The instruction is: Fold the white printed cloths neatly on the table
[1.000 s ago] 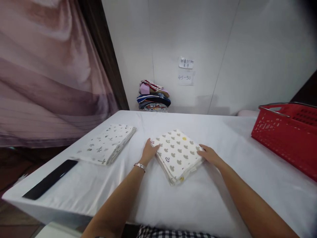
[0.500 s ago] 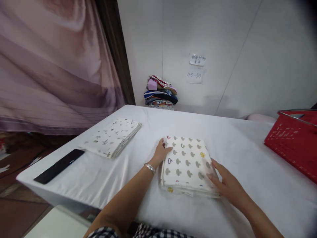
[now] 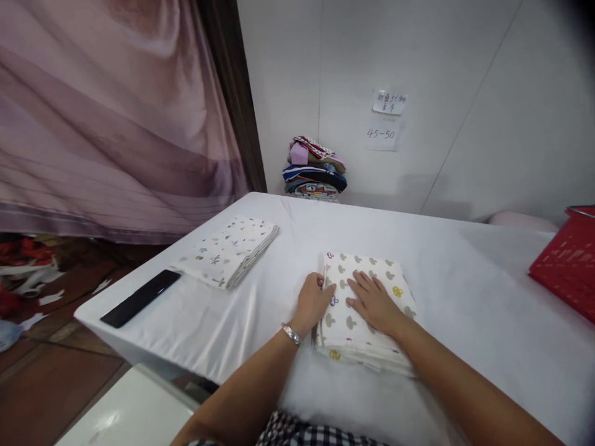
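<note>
A folded white cloth with grey mushroom prints [image 3: 372,272] lies on the white table [image 3: 465,297] in front of me. My left hand [image 3: 313,302], with a silver bracelet on the wrist, rests against the cloth's left edge. My right hand [image 3: 374,300] lies flat on top of the cloth, fingers spread, pressing it down. Neither hand grips anything.
A second folded white cloth with small grey prints [image 3: 230,251] lies to the left. A black flat object [image 3: 141,298] sits near the table's left corner. A red basket [image 3: 564,266] stands at the right edge. A pile of coloured clothes [image 3: 313,170] sits by the wall.
My right hand moved from the cloth's right edge onto its top. The cloth was turned square to me. The view shifted to the left.
</note>
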Motion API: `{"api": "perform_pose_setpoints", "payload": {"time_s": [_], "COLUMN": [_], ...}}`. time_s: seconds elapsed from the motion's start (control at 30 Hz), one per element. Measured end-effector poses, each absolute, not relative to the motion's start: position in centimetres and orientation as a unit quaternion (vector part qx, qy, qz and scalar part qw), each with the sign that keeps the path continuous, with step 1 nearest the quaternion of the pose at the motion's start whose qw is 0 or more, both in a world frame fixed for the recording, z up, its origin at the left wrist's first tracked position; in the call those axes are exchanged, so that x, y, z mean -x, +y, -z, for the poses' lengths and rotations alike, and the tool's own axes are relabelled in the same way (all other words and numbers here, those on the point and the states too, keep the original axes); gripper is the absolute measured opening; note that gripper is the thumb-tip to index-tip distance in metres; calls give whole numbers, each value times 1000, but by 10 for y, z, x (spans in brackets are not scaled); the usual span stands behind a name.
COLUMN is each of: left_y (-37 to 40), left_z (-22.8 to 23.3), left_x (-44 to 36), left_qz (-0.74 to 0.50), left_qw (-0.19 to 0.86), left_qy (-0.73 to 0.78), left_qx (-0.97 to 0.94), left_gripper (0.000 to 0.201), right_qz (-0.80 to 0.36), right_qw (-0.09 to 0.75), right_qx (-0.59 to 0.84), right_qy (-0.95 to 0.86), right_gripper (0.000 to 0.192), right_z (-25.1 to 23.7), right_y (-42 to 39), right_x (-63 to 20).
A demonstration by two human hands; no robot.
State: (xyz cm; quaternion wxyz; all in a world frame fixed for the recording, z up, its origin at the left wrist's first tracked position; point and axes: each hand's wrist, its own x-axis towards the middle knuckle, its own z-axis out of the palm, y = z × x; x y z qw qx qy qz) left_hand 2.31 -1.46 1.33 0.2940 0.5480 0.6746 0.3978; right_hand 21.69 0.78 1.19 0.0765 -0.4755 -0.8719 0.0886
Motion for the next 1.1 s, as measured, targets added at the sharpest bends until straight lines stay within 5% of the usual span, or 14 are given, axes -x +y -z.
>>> {"api": "perform_pose_setpoints", "payload": {"time_s": [0.43,1.1], "left_y": [-14,-14], "left_z": [-17,-24], "left_x": [-21,-19], "left_qz": [-360,-307], "left_qw": [229,244], "left_qy": [657,658], "left_qx": [-621,-643], "left_gripper": [34,38], "right_qz": [-167,-133], "right_qw": [100,170], "right_qx": [478,456], "right_qy": [-856,-864], "right_gripper": [54,38], "right_z": [-31,-33], "right_y": [19,87], "right_x": [-217,-153]}}
